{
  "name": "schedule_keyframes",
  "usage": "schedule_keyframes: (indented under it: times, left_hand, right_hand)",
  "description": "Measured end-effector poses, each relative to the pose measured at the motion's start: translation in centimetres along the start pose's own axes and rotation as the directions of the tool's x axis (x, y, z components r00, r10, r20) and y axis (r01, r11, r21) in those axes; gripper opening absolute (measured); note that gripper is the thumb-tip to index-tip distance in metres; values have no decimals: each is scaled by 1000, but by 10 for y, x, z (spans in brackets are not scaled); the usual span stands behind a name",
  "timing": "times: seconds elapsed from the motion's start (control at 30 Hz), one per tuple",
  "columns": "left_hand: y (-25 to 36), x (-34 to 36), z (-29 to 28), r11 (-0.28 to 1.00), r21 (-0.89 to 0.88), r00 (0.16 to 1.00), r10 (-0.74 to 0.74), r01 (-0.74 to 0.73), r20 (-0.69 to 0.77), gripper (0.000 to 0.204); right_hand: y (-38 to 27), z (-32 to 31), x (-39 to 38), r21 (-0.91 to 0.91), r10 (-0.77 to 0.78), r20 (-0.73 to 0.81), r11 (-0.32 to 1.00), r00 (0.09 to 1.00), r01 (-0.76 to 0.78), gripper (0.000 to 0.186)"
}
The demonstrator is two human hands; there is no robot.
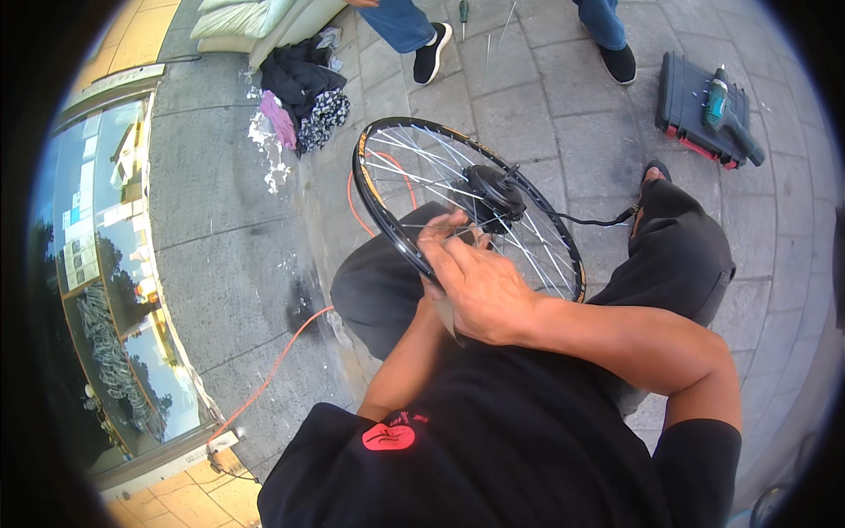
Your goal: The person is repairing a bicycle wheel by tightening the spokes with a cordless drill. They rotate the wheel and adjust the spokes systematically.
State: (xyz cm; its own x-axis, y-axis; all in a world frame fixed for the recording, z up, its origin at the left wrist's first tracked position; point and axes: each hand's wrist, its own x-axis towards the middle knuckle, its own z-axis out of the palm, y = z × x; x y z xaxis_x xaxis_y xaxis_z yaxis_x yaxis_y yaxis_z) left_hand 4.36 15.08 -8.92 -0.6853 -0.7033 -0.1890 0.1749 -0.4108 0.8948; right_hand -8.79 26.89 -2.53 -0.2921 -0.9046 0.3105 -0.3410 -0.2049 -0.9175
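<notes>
A spoked wheel (365,176) with a black rim, orange markings and a thick black hub (495,195) leans tilted across my lap. At the rim's near left side, my right hand (484,286) is closed round the edge, with its fingers bent toward the spokes. A thin greyish strip (451,322) hangs along the rim just below that hand; which hand grips it I cannot make out. My left hand (430,310) is under the right one at the rim, and its fingers are mostly hidden. A black cable (585,221) runs from the hub to the right, ending in a connector near my foot.
On the paving at right, a green cordless drill (723,114) lies on a dark tool case (678,92). Another person's shoes (431,55) stand ahead near a screwdriver (464,11). Crumpled cloths (304,84) lie at left. An orange cord (280,356) crosses toward a glass window (132,264).
</notes>
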Motion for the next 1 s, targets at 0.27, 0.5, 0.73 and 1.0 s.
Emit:
schedule_keyframes:
  times: [0.27,0.5,0.73,1.0]
  left_hand:
    - [12,6,4,919,394,999,9,-25,44,49]
    - [22,26,11,886,418,957,85,-200,278,55]
    - [15,49,-26,813,487,916,131,-318,379,41]
    - [12,65,-46,496,624,782,214,-604,586,34]
  right_hand:
    - [7,13,11,-37,-29,-18,999,999,29,63]
    - [5,18,16,11,-22,-136,1000,990,24,68]
    - [6,18,18,17,-17,-125,1000,992,19,71]
    - [5,15,17,3,-46,-138,999,989,47,65]
